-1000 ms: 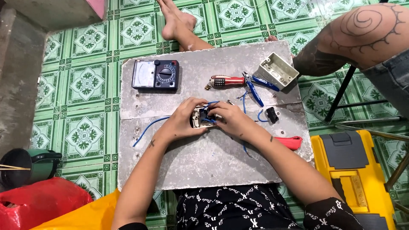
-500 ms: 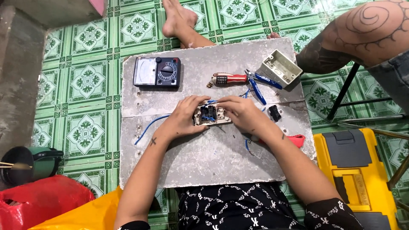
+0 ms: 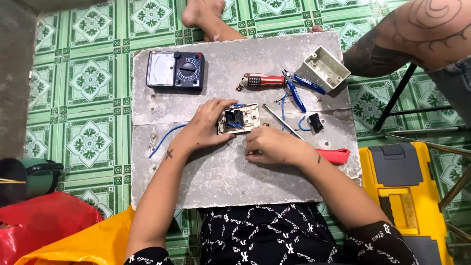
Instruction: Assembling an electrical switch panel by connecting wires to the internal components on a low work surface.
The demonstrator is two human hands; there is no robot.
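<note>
My left hand (image 3: pixel 203 130) holds a beige switch plate (image 3: pixel 239 119) back side up on the grey board (image 3: pixel 230 176), with dark modules and blue wires showing in it. My right hand (image 3: pixel 274 146) rests on the board just below the plate, apart from it, fingers curled together; I cannot tell whether something small is pinched in them. A red-handled screwdriver (image 3: pixel 335 156) lies under my right wrist, its shaft pointing towards the plate. A blue wire (image 3: pixel 164 140) trails left from under my left hand.
At the board's far edge lie an analog multimeter (image 3: pixel 174 70), a red striped screwdriver (image 3: pixel 260 81), blue pliers (image 3: pixel 300 86), a pale wall box (image 3: pixel 325 68) and a small black part (image 3: pixel 315 122). A yellow toolbox (image 3: pixel 402 191) stands on the right. Another person's tattooed limb (image 3: pixel 422 29) and foot (image 3: pixel 203 12) are beyond.
My right hand has left the switch plate and moved down onto the board below it. My left hand still holds the plate, which now shows more fully.
</note>
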